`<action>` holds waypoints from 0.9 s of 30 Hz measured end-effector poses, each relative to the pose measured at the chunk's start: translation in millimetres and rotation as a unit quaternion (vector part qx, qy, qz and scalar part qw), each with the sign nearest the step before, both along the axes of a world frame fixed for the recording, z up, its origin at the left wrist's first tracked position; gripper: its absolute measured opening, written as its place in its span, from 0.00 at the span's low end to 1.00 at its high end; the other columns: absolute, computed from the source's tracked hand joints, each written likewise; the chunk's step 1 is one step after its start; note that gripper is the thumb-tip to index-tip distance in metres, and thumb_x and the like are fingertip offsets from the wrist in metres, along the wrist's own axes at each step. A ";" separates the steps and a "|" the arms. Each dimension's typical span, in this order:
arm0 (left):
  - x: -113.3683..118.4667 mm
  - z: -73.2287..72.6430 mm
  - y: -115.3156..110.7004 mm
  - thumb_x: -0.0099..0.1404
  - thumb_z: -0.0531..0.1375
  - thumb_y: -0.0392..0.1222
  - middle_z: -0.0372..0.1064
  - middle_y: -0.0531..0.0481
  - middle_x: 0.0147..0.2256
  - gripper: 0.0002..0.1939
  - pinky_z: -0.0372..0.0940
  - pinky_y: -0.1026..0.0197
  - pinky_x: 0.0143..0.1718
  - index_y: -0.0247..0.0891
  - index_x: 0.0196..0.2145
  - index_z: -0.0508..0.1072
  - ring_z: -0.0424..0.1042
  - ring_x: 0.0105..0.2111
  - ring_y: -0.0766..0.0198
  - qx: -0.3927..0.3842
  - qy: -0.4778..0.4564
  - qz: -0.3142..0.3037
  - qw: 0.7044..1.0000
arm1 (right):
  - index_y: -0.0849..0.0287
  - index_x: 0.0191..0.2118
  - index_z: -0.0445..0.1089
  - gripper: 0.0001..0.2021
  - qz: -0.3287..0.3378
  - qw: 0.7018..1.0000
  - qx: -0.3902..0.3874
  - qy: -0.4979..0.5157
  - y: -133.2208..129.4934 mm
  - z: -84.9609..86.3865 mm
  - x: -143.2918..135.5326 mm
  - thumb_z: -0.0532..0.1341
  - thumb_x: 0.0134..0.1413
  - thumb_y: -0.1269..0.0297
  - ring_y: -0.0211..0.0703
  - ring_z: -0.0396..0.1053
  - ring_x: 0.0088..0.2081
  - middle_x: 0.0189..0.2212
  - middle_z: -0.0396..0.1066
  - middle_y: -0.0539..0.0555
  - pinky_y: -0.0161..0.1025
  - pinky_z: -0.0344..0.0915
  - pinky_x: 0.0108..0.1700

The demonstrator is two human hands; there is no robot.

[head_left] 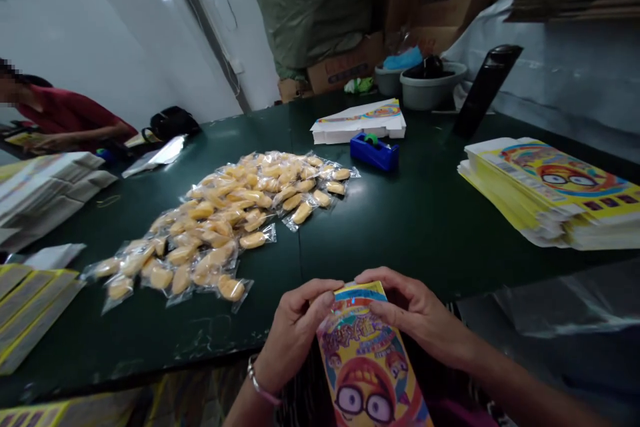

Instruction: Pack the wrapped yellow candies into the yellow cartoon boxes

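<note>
A yellow cardboard box [367, 353] printed with a cartoon face in glasses is held upright just in front of the table's near edge. My left hand [297, 323] is closed round its upper left side, thumb on the printed front. On the upper right side my right hand [415, 313] grips it the same way, thumb across the front. The fingers behind the box are hidden, and its lower end runs out of view. Beyond my left hand, a wide pile of small yellow cakes [215, 213] in clear wrappers spreads over the dark green table [345, 233].
Flat printed boxes [565, 187] are stacked at the right. A blue tape dispenser [374, 151] stands before a white stack of cartons [357, 123]. Grey basins [431, 85] sit at the back. More boxes [35, 307] lie left, where a person in red [65, 113] sits.
</note>
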State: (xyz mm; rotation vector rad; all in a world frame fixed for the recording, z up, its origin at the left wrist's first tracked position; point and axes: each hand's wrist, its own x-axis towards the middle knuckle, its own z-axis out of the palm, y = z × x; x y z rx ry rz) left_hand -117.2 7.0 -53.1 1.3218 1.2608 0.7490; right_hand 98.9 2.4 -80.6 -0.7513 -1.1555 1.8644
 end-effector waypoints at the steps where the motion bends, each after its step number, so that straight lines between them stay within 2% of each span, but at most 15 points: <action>1: 2.1 -1.7 5.8 0.62 0.62 0.51 0.77 0.46 0.38 0.14 0.67 0.65 0.38 0.40 0.38 0.81 0.74 0.37 0.60 -0.011 -0.017 0.007 1.000 | 0.53 0.49 0.68 0.12 -0.001 1.000 0.004 -0.001 5.7 -0.2 0.2 0.63 0.61 0.59 0.36 0.70 0.41 0.41 0.71 0.49 0.30 0.66 0.42; 5: 8.3 -11.9 28.9 0.58 0.64 0.53 0.76 0.46 0.35 0.16 0.66 0.65 0.35 0.37 0.34 0.81 0.72 0.34 0.60 -0.033 -0.045 0.045 0.997 | 0.54 0.48 0.68 0.13 0.000 1.000 0.009 0.008 26.2 -5.0 1.6 0.64 0.60 0.57 0.35 0.70 0.38 0.39 0.70 0.48 0.30 0.65 0.40; 7: 7.1 -14.9 41.4 0.58 0.64 0.54 0.76 0.45 0.33 0.18 0.65 0.65 0.35 0.35 0.34 0.81 0.71 0.33 0.61 -0.036 -0.036 0.025 0.998 | 0.56 0.47 0.68 0.14 0.006 1.000 0.008 0.008 36.5 -9.0 3.0 0.64 0.59 0.56 0.35 0.70 0.37 0.38 0.70 0.49 0.31 0.65 0.40; 10: 0.5 -10.9 60.4 0.61 0.62 0.55 0.75 0.44 0.35 0.20 0.66 0.63 0.37 0.33 0.38 0.80 0.71 0.34 0.61 -0.062 -0.028 -0.024 0.997 | 0.58 0.45 0.68 0.15 -0.009 1.000 -0.001 -0.017 52.2 -13.3 7.8 0.66 0.57 0.56 0.36 0.70 0.36 0.37 0.71 0.50 0.32 0.65 0.39; 13: -2.4 -3.3 74.6 0.62 0.62 0.54 0.75 0.43 0.39 0.20 0.67 0.61 0.39 0.34 0.41 0.78 0.71 0.38 0.60 -0.042 -0.019 -0.018 0.999 | 0.59 0.45 0.68 0.17 -0.039 0.999 -0.013 -0.029 65.7 -14.4 13.5 0.67 0.54 0.57 0.37 0.70 0.36 0.37 0.72 0.52 0.34 0.66 0.38; 17: 11.7 -3.6 80.6 0.58 0.66 0.50 0.75 0.47 0.37 0.18 0.67 0.64 0.38 0.35 0.41 0.77 0.71 0.36 0.63 -0.024 -0.015 -0.048 0.998 | 0.59 0.45 0.67 0.17 -0.046 0.999 -0.005 -0.028 73.8 -15.2 16.5 0.67 0.53 0.57 0.37 0.70 0.36 0.38 0.72 0.52 0.35 0.66 0.39; 20: 27.4 -9.4 77.5 0.56 0.67 0.51 0.74 0.48 0.36 0.18 0.67 0.64 0.37 0.35 0.39 0.77 0.70 0.36 0.63 -0.036 -0.030 -0.015 0.999 | 0.59 0.45 0.67 0.16 -0.065 0.998 0.015 -0.020 69.9 -14.7 18.7 0.66 0.54 0.57 0.37 0.70 0.36 0.37 0.71 0.51 0.34 0.66 0.39; 23: 36.8 -16.7 78.9 0.56 0.67 0.54 0.75 0.47 0.37 0.21 0.67 0.63 0.37 0.36 0.41 0.77 0.71 0.35 0.61 -0.091 -0.055 0.031 0.994 | 0.57 0.43 0.68 0.15 -0.052 0.997 0.045 -0.031 71.8 -13.7 28.3 0.66 0.53 0.56 0.38 0.70 0.35 0.35 0.71 0.50 0.34 0.67 0.39; 25: 40.2 -21.7 85.7 0.54 0.68 0.55 0.75 0.46 0.37 0.23 0.67 0.62 0.36 0.36 0.41 0.76 0.72 0.35 0.59 -0.132 -0.089 0.048 0.986 | 0.56 0.44 0.69 0.16 -0.055 0.994 0.058 -0.069 87.5 -12.2 43.2 0.67 0.50 0.57 0.41 0.71 0.34 0.34 0.72 0.51 0.36 0.68 0.36; 27: 43.7 -25.5 93.9 0.50 0.70 0.54 0.75 0.47 0.36 0.24 0.68 0.61 0.34 0.36 0.40 0.76 0.72 0.33 0.59 -0.162 -0.126 0.060 0.977 | 0.57 0.47 0.67 0.18 -0.132 0.982 0.057 -0.120 118.2 -8.5 64.5 0.65 0.52 0.58 0.45 0.71 0.37 0.37 0.72 0.54 0.37 0.68 0.34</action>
